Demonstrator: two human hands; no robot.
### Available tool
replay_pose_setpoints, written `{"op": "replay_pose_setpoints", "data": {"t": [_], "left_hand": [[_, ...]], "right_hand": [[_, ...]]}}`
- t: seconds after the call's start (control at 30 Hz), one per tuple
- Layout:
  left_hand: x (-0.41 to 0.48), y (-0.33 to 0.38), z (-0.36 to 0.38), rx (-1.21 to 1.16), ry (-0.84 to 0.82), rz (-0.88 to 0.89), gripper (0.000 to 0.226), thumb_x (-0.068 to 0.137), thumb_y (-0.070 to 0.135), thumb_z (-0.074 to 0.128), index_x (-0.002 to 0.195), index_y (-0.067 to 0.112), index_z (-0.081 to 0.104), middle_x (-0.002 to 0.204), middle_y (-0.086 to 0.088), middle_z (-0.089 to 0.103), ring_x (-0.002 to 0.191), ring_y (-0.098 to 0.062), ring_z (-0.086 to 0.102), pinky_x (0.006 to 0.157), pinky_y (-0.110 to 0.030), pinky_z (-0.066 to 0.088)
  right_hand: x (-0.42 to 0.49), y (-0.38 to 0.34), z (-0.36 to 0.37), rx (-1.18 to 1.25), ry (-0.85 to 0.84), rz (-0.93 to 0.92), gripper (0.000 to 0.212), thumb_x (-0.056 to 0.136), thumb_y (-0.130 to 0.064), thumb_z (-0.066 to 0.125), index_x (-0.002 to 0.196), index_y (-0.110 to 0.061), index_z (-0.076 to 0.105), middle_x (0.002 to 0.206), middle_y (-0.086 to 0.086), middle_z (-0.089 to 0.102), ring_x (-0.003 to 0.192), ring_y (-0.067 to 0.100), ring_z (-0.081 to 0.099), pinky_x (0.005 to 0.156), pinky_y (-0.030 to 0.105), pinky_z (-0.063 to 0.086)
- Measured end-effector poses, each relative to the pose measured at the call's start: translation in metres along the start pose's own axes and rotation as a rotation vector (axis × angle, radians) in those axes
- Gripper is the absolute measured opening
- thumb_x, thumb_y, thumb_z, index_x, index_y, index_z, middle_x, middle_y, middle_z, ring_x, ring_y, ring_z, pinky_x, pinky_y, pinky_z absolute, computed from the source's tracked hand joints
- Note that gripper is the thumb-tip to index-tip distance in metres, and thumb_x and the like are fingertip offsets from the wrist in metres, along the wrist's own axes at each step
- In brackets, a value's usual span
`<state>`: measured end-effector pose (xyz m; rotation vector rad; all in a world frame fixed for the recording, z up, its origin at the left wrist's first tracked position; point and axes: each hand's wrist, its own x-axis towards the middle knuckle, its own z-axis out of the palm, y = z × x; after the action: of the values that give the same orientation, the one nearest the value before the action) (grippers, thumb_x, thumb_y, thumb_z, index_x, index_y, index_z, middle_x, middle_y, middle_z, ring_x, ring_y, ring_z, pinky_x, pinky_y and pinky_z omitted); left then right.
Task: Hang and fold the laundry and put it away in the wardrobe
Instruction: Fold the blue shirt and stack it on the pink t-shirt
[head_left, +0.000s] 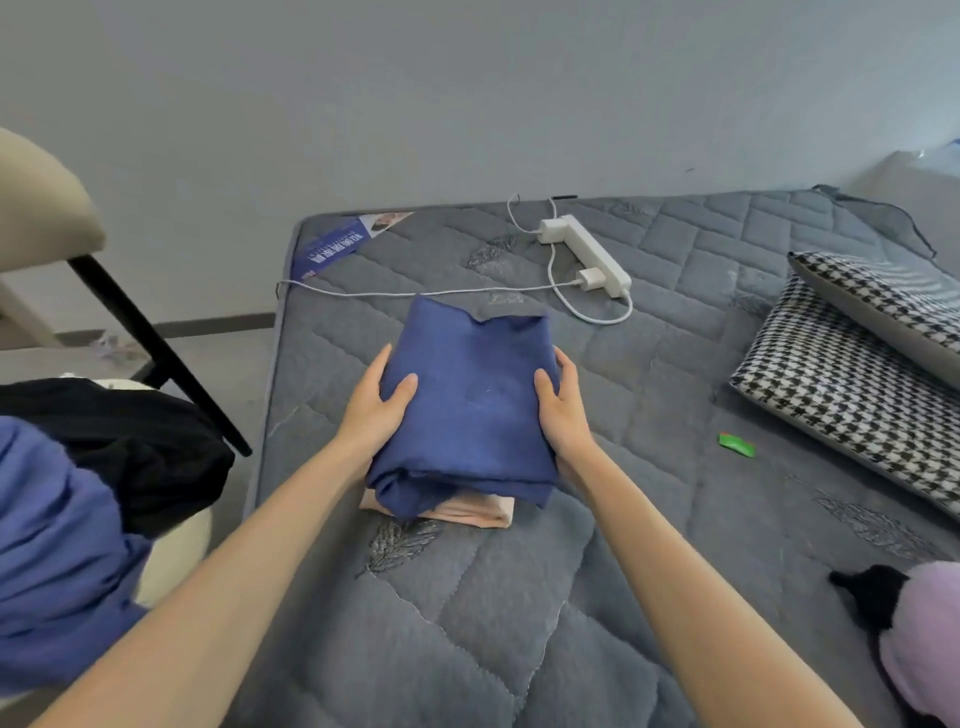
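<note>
A folded blue garment (470, 400) lies on top of a folded peach garment (467, 512) in the middle of the grey quilted mattress (493, 613). My left hand (371, 408) grips the blue garment's left side, thumb on top and fingers along the edge. My right hand (563, 410) grips its right side the same way. Only the peach garment's near edge shows under the blue one.
A pile of blue and black clothes (78, 499) sits at the left beside a chair (119, 301). A white power strip (587, 254) with cables lies behind the stack. Two houndstooth pillows (852, 374) are at the right, a green scrap (736, 445) and purple and black cloth (914, 634) nearer.
</note>
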<state>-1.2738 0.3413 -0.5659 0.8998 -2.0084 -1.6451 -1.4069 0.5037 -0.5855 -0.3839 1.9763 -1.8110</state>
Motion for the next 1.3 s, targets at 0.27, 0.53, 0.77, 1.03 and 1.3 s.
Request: {"op": "replay_pose_setpoints", "data": {"t": [0.27, 0.53, 0.77, 1.03, 1.3], "left_hand": [[-0.018, -0.063, -0.02, 0.046, 0.029, -0.256, 0.076, 0.088, 0.03, 0.065, 0.149, 0.014, 0.022, 0.137, -0.005, 0.044, 0.117, -0.018, 0.048, 0.091, -0.028, 0.038], [-0.023, -0.062, -0.021, 0.141, 0.043, -0.14, 0.052, 0.091, 0.024, 0.061, 0.137, 0.013, 0.041, 0.121, -0.002, 0.054, 0.095, -0.008, 0.049, 0.063, -0.008, 0.037], [-0.042, -0.061, -0.027, 0.715, 0.026, -0.014, 0.056, 0.096, 0.043, 0.043, 0.145, 0.018, 0.03, 0.144, -0.007, 0.034, 0.126, -0.029, 0.04, 0.094, -0.04, 0.039], [-0.019, -0.05, 0.018, 0.999, -0.082, 0.229, 0.05, 0.103, 0.033, 0.024, 0.151, 0.022, 0.013, 0.159, 0.004, 0.005, 0.147, -0.018, 0.0, 0.118, -0.044, 0.006], [-0.017, -0.1, 0.029, 1.069, -0.077, 0.237, 0.052, 0.102, 0.035, 0.02, 0.151, 0.021, 0.01, 0.16, 0.001, -0.005, 0.146, -0.019, -0.011, 0.118, -0.039, -0.001]], "right_hand": [[-0.018, 0.051, 0.01, -0.333, 0.128, 0.303, 0.05, 0.093, -0.046, 0.051, 0.124, -0.007, 0.043, 0.114, 0.004, 0.054, 0.104, 0.021, 0.054, 0.081, 0.028, 0.038], [-0.034, 0.051, 0.016, -0.156, 0.043, 0.373, 0.022, 0.097, -0.028, 0.05, 0.103, -0.008, 0.044, 0.097, 0.009, 0.056, 0.074, 0.019, 0.056, 0.05, 0.024, 0.043], [-0.057, 0.04, 0.016, -0.889, 0.176, -0.074, 0.04, 0.092, -0.023, 0.056, 0.128, -0.009, 0.044, 0.124, 0.009, 0.052, 0.112, 0.029, 0.046, 0.083, 0.036, 0.04], [-0.013, 0.019, 0.059, -1.115, -0.124, -0.33, 0.048, 0.102, -0.026, 0.035, 0.149, -0.021, 0.028, 0.16, 0.004, 0.011, 0.148, 0.024, 0.007, 0.119, 0.041, 0.008], [0.0, 0.076, 0.063, -1.189, -0.035, -0.213, 0.05, 0.103, -0.039, 0.025, 0.151, -0.035, 0.011, 0.161, 0.001, 0.0, 0.148, 0.023, -0.006, 0.12, 0.046, 0.0]]}}
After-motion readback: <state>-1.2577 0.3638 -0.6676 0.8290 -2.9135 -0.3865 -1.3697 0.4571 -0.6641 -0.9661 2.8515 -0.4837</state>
